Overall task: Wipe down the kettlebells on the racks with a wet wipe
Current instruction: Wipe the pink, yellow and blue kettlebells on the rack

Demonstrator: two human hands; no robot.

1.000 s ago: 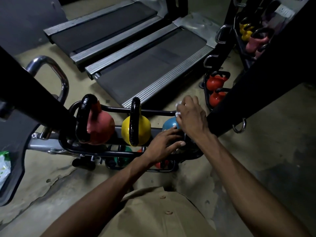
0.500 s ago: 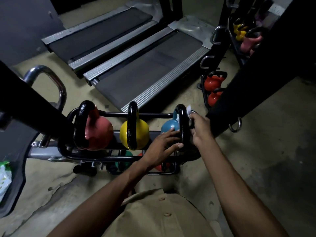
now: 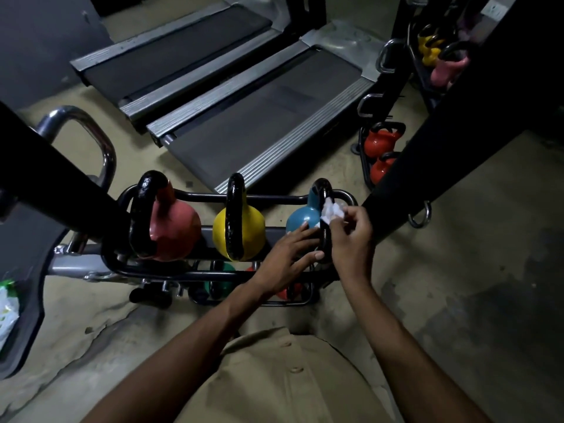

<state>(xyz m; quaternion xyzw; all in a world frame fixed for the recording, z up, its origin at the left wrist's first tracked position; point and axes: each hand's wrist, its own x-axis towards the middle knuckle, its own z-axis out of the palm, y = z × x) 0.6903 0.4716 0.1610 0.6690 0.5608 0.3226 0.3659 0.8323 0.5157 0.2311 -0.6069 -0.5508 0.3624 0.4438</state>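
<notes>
Presently we find the right hand (image 3: 351,239) pinching the wet wipe (image 3: 331,212) against the blue kettlebell (image 3: 300,219) handle (image 3: 323,190), running twelve-to-six, the left hand (image 3: 293,257), fingers straight, bracing at nine o'clock.

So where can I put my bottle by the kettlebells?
Bare floor right of the rack, beside the black beam, and between rack and treadmill. The rack is crowded: pink kettlebell, yellow kettlebell, blue kettlebell under the left hand, right hand and wet wipe.
</notes>
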